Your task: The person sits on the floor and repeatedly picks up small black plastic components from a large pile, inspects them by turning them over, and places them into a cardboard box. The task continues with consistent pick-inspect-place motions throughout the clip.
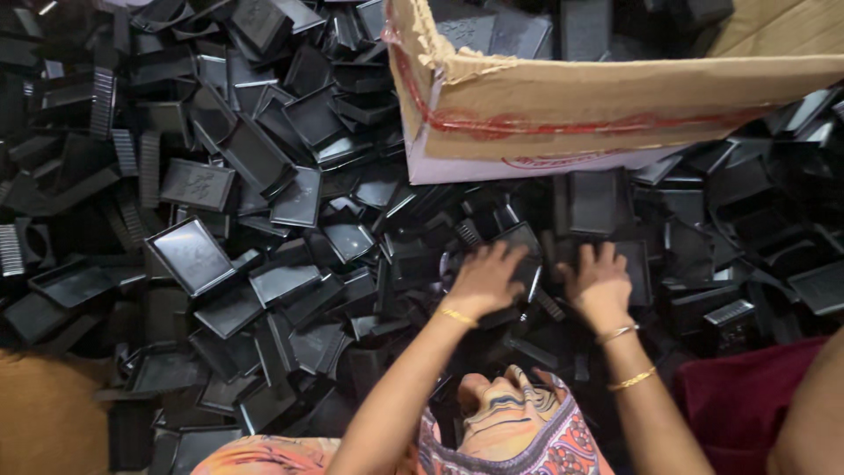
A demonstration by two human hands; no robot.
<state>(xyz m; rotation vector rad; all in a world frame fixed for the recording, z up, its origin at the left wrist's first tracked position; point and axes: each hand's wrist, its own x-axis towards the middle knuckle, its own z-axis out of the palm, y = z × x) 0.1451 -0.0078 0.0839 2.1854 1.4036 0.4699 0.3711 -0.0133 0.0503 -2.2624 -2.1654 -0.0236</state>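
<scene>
Left hand (485,280) and right hand (600,283), fingers spread, press flat into the heap of black plastic tray-shaped casings (264,229), gathering pieces beneath the torn cardboard box (571,114).

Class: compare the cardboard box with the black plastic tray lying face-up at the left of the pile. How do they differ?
The cardboard box is tan with red markings and a torn rim; the black plastic tray is glossy and plain. The box is far larger and deep, holding black parts, while the tray is shallow and holds nothing. Both are rectangular and open-topped, resting on the pile.
</scene>
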